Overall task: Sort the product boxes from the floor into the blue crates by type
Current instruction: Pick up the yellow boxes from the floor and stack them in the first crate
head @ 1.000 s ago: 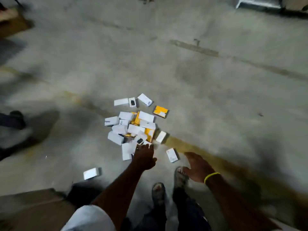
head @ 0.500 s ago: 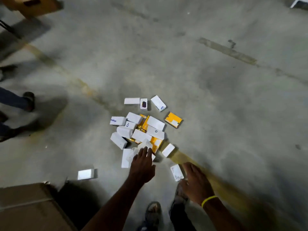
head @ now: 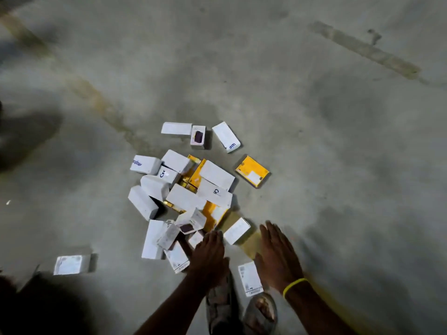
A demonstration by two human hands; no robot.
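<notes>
- The product boxes (head: 186, 189) lie in a loose heap on the concrete floor (head: 314, 141), white ones piled over yellow ones. A yellow box (head: 252, 170) sits just beside the heap, and a lone white box (head: 71, 264) lies well apart to the left.
- No blue crate is in view.
- The left hand (head: 209, 252) reaches over the heap's near edge with its fingers stretched out, gripping nothing. The blur hides whether it touches a box.
- The right hand (head: 278, 255), with a yellow wristband (head: 295, 285), is spread flat and empty. It is near a small white carton (head: 236, 230) and a labelled box (head: 250, 278) by the person's sandalled feet (head: 260, 310).
- These look like small, stiff cardboard cartons: probably light, smooth-faced and easily dented at the corners.
- The best hold, I judge, is thumb and fingers across the long sides. Top or stray boxes should go first, since the heap may slide.
</notes>
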